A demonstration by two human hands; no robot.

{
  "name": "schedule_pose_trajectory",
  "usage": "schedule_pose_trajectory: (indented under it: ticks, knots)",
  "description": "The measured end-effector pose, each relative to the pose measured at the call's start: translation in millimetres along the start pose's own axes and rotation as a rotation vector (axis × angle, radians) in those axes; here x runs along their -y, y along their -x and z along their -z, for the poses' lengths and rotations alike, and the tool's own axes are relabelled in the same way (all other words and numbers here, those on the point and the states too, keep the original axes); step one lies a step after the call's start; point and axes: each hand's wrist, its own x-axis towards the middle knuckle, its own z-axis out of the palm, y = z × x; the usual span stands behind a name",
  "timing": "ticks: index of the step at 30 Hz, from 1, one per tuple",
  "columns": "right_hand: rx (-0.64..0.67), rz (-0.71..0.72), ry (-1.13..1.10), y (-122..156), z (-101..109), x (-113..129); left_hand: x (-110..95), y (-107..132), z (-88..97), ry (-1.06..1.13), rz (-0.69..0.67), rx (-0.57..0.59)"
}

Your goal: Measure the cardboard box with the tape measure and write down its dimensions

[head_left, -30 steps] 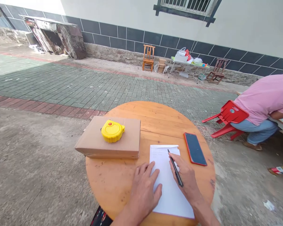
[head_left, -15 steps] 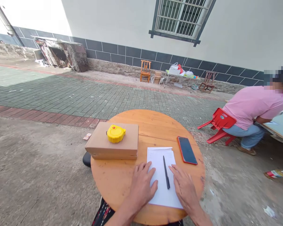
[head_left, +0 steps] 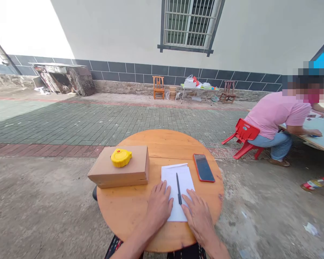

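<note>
A small stack of white paper (head_left: 172,176) lies on the round wooden table (head_left: 164,144) before me, its top edge slightly lifted. On the paper rests a black pen (head_left: 178,189), pointing away from me. My left hand (head_left: 159,203) lies flat over the paper's left edge, fingers stretched out. At the right side, my right hand (head_left: 197,210) rests on the paper with fingers spread, its thumb and index close to the pen's lower end. Neither hand holds anything.
A cardboard box (head_left: 135,162) with a yellow tape measure (head_left: 121,157) on top stands at the table's left. A phone (head_left: 203,168) in a red case lies at the right. Further right, a person in pink (head_left: 278,111) sits on a red chair (head_left: 245,131) at another table.
The view has levelled and swung right, so the table things appear further left. My right hand has shifted inward on the paper, nearer the pen's lower end. My left hand stays at the left edge.
</note>
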Motion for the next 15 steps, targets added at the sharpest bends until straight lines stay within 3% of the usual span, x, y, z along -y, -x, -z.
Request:
schedule_pose_trajectory:
  ticks: [4, 9, 15]
  knots:
    - [-0.043, -0.008, -0.073, -3, -2, -7, 2, -2, -1.9, 0.014, 0.007, -0.022]
    - [-0.189, -0.05, -0.162, 5, -6, -13, 4, 3, 2.1, 0.16, 0.031, -0.069]
    - [-0.388, 0.011, -0.213, 10, -28, -37, 0, 21, 17.3, 0.227, 0.084, -0.159]
